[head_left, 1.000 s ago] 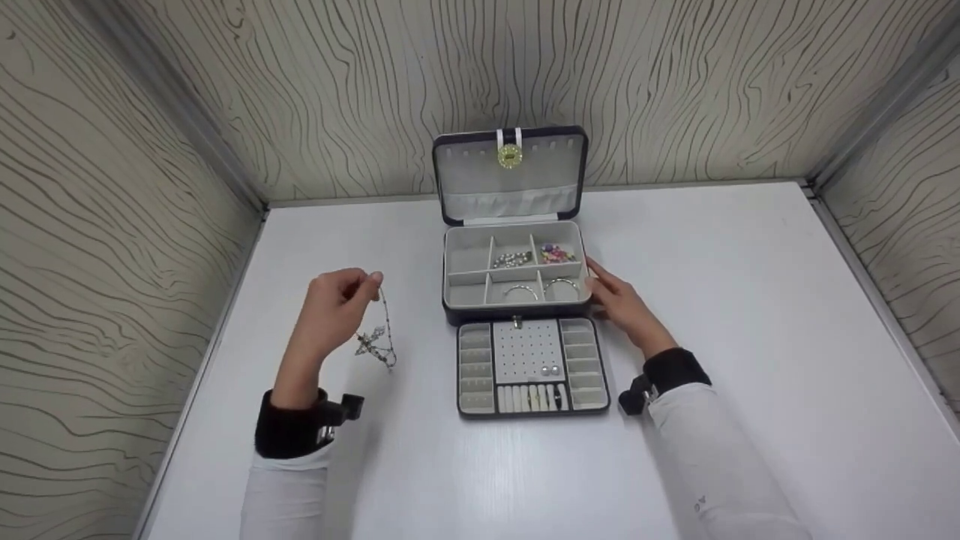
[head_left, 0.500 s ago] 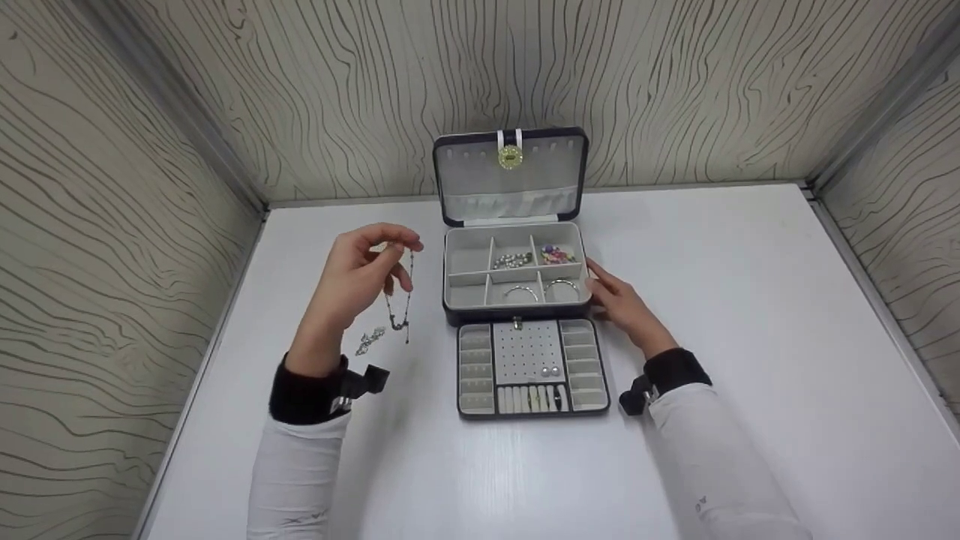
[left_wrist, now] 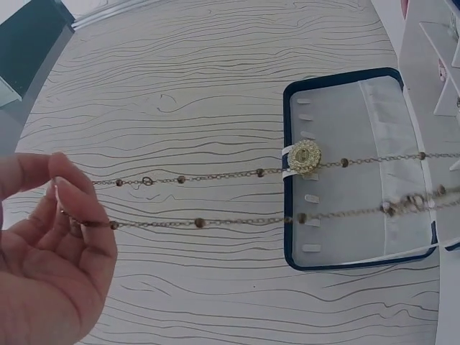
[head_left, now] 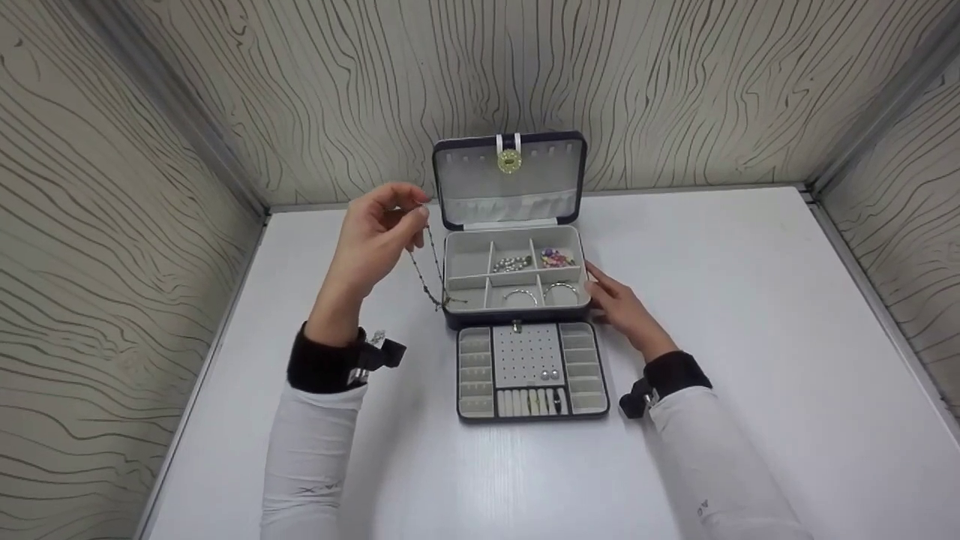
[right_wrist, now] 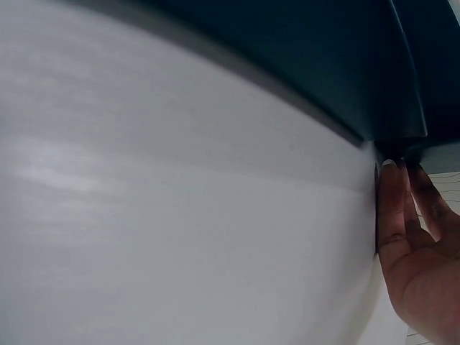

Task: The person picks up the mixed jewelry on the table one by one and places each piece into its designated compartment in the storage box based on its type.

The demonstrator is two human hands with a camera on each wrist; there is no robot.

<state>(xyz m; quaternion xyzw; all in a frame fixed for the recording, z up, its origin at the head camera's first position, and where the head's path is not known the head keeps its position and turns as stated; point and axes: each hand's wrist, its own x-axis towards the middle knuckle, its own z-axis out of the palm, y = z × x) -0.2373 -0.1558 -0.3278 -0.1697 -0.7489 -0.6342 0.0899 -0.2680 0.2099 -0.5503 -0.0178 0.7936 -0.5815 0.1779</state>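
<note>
My left hand (head_left: pixel 379 236) pinches a thin beaded chain necklace (left_wrist: pixel 200 223) between thumb and fingertips. The chain hangs in a long loop at the left side of an open jewelry box (head_left: pixel 484 321). Its low end overlaps the front left compartment in the head view; whether it touches the box, I cannot tell. My right hand (head_left: pixel 626 311) rests against the box's right side, fingers extended, as the right wrist view also shows. Inside the box are a beaded bracelet (head_left: pixel 512 264), a colorful bead bunch (head_left: pixel 556 259) and two bangles, one a silvery bangle (head_left: pixel 561 285).
The raised lid (head_left: pixel 510 191) stands behind the box, with a gold round clasp (head_left: pixel 509 160). In front lies a divided tray (head_left: pixel 525 349) with pearl studs (head_left: pixel 550 374) and ring rolls. A silvery piece (head_left: pixel 379 337) shows beside the left wrist, partly hidden. A patterned wall (head_left: pixel 510 67) closes the back.
My left hand has carried the necklace up and to the right, from over the table to the box's left edge. The right hand has stayed in place.
</note>
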